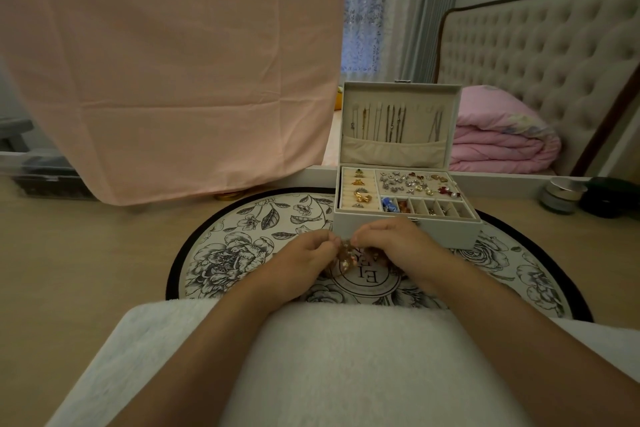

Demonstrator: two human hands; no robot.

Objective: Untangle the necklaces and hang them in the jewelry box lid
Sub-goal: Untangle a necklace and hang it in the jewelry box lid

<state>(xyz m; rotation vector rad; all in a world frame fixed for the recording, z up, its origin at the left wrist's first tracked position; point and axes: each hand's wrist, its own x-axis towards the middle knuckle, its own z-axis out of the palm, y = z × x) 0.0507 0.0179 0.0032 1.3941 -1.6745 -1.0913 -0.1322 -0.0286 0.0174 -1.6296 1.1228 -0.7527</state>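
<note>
Squarely between left hand (306, 253), right hand (393, 240): necklaces (346, 254), pinched.

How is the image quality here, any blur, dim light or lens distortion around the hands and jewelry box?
Head view: dim, warm indoor light, no glare; the wide lens bows the tufted beige headboard at the edge; the tangled gold necklaces between the left hand and right hand look soft; the open white jewelry box is sharper.

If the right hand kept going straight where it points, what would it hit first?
Probably the left hand: the right hand points leftward across the necklace tangle both pinch. The jewelry box front sits close behind; depth is unclear.
</note>
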